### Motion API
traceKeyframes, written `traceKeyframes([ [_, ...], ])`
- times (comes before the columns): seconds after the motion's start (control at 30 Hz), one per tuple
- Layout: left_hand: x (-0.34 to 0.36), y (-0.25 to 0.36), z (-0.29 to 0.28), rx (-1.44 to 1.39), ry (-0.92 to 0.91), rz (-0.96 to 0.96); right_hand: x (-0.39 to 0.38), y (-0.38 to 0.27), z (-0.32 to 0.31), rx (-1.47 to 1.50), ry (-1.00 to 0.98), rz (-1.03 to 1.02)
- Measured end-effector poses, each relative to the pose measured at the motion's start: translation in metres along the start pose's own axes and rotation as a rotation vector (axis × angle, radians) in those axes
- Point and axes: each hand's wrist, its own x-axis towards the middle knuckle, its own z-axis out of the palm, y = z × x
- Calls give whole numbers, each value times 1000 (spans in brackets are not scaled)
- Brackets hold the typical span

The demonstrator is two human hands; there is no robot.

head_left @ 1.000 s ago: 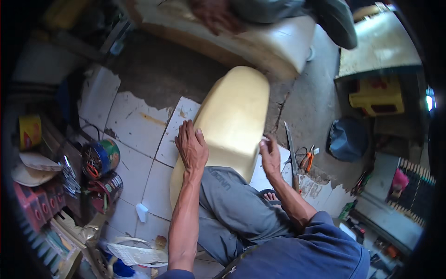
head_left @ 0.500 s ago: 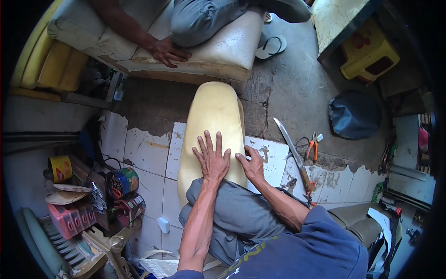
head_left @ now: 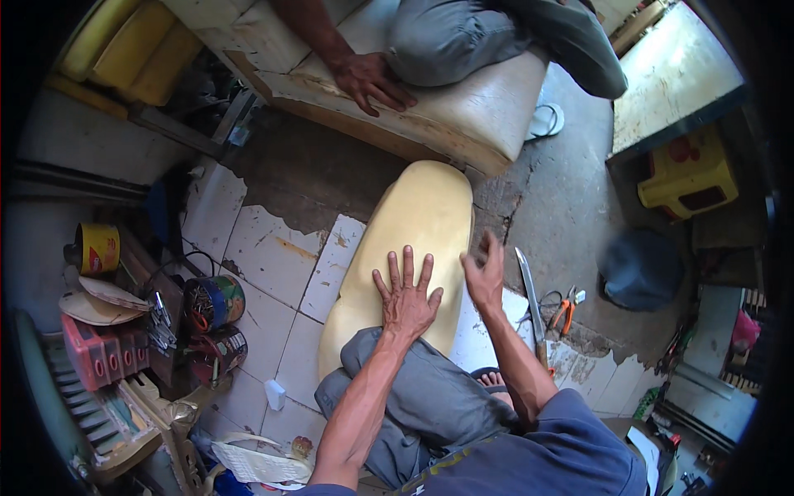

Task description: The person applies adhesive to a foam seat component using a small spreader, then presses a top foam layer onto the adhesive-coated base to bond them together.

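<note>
A long pale-yellow foam seat pad (head_left: 426,207), rounded at its far end, lies in front of me and runs toward my bent knee. My left hand (head_left: 405,306) rests flat on top of it with the fingers spread. Beside the pad's right edge is my right hand (head_left: 485,277), its thumb apart from the fingers and nothing seen in it. Whether its fingertips touch the foam I cannot tell. To the right of that hand, a long-bladed knife (head_left: 529,289) with a wooden handle lies on the floor.
Orange-handled pliers (head_left: 566,314) lie past the knife, near a dark round cushion-like thing (head_left: 641,269). Ahead, another person's hand (head_left: 370,81) rests on a worn pale sofa (head_left: 488,112). At left are tins of small parts (head_left: 213,302) and a red drawer box (head_left: 103,355).
My right hand has lifted from the pad's right side, its fingers now pointing up and away. My left hand stays flat on the foam. The whole view has shifted and tilted.
</note>
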Motion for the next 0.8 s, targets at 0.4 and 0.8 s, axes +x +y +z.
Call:
traceKeyframes([
  [0.4, 128, -20, -24, -14, 176, 120, 110, -33, 42, 60, 97, 339],
  [0.8, 141, -25, -17, -54, 69, 124, 108, -16, 76, 17, -29, 276],
])
